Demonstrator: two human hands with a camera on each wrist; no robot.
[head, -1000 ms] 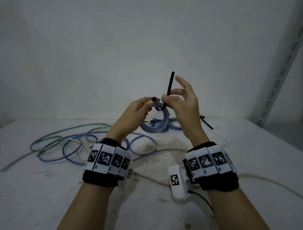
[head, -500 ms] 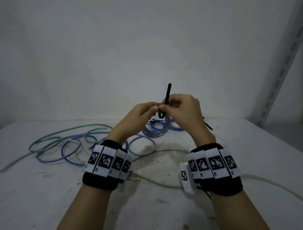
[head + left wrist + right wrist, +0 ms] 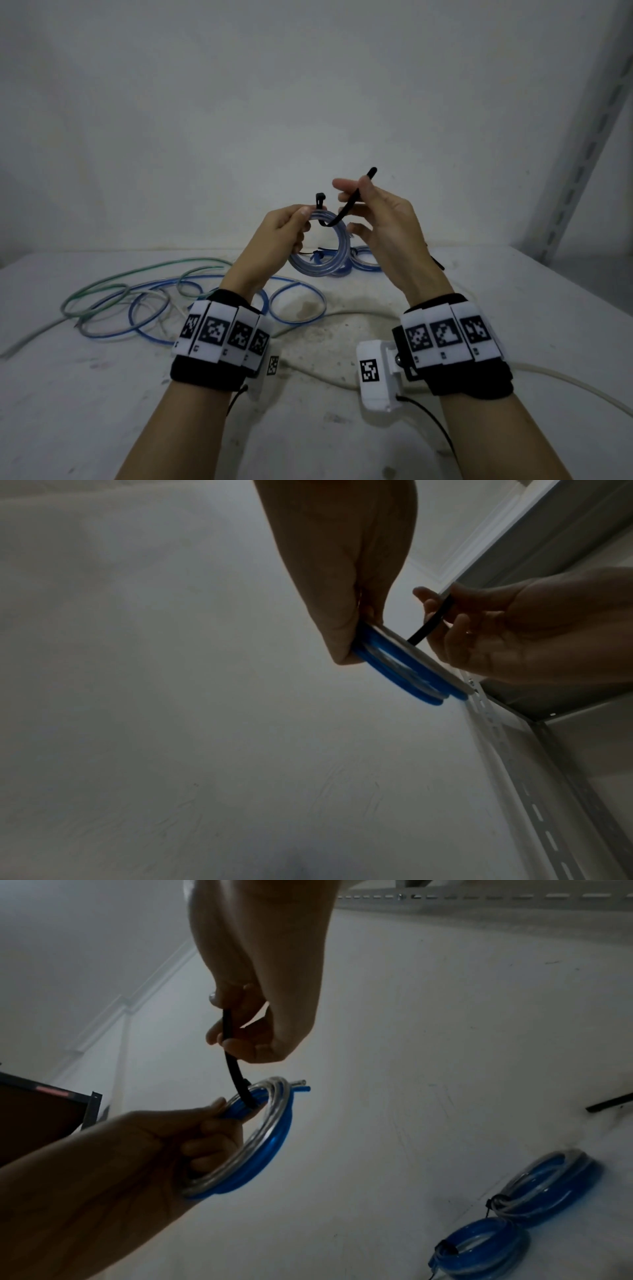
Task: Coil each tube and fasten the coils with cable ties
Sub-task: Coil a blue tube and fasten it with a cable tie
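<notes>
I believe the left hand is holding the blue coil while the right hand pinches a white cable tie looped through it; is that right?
Not quite: the cable tie is black, not white, as the right wrist view shows. The rest stands: the left hand holds the blue coil while the right hand pinches the tie looped through it.

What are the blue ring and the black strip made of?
The blue ring looks like soft, glossy see-through plastic tubing: light shines through it and it stays curled. The black strip, a cable tie, seems matte bendy plastic, curving without creasing.

Loose tubes (image 3: 137, 301) crowd the left of the tabletop (image 3: 513, 308), tied coils (image 3: 514, 1218) sit behind, and the near middle is bare.
</notes>
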